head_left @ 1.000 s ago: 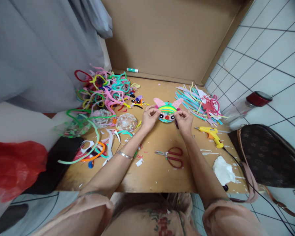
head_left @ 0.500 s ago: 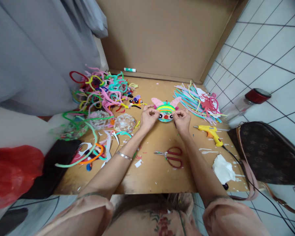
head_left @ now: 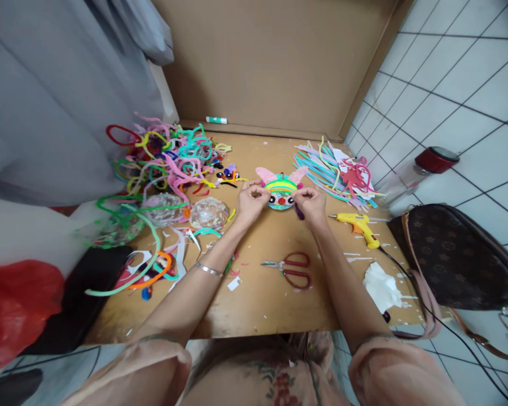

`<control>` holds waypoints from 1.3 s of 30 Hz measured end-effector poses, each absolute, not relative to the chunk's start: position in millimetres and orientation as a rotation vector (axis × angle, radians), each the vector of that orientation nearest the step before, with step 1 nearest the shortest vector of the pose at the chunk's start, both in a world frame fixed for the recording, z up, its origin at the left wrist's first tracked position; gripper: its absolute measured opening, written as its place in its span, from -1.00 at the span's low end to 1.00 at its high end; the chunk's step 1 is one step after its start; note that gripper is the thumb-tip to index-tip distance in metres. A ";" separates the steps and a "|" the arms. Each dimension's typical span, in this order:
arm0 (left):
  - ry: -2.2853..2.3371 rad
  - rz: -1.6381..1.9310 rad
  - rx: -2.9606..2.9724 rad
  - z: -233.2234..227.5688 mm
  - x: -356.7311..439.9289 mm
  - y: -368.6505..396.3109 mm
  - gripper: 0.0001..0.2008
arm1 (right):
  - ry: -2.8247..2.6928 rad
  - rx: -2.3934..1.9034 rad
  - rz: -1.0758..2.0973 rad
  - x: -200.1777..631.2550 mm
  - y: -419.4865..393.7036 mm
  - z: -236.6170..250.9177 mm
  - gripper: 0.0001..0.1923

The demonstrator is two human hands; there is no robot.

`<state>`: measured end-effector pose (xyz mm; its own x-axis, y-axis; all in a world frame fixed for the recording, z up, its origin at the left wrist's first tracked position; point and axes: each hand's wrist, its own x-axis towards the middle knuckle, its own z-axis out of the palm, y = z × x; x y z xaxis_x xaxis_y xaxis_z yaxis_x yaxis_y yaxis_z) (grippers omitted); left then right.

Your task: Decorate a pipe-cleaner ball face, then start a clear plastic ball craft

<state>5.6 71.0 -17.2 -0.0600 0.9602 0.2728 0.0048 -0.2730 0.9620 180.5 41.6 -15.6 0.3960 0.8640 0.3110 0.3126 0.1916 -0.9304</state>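
Note:
A round craft face (head_left: 281,185) made of coloured fuzzy stems lies between my hands. It has yellow and green stripes, two pink ears, black-and-white eyes and a red nose. My left hand (head_left: 253,204) pinches its left side beside one eye. At the other eye, my right hand (head_left: 313,204) holds the right side with thumb and forefinger together. Below that hand hangs a dark purple tassel (head_left: 300,212), partly covered. The lower back of the face is hidden. Nearer to me, red-handled scissors (head_left: 294,268) rest on the table, blades to the left.
Tangled fuzzy stems (head_left: 169,155) heap at the left, behind clear plastic half-balls (head_left: 209,213). Straight stems (head_left: 325,175) lie back right. A yellow glue gun (head_left: 359,225), its black cord, white tissue (head_left: 381,286) and a brown handbag (head_left: 461,254) occupy the right. A glue stick (head_left: 217,120) lies behind.
The whole view has shifted slightly, so things sit a little further left. Both hands keep their pinch on the craft face. The purple tassel now shows more plainly under my right hand.

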 end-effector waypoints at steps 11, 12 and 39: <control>1.141 1.456 1.345 -19.6 3.3 76.7 -0.91 | -1.125 -1.348 0.587 185.4 48.5 -10.3 -0.92; 1.142 1.452 1.347 -20.0 3.1 77.3 -0.91 | -1.134 -1.341 0.596 186.3 49.1 -10.3 -0.92; 0.901 1.381 1.056 -30.6 3.7 79.2 -0.66 | -0.982 -1.270 0.786 183.8 53.4 -12.0 -0.78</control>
<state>3.7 79.2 -30.6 0.0227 0.9949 0.0980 -0.3113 -0.0861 0.9464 183.8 53.4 -12.0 0.3982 0.9037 0.1572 0.0448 0.1520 -0.9874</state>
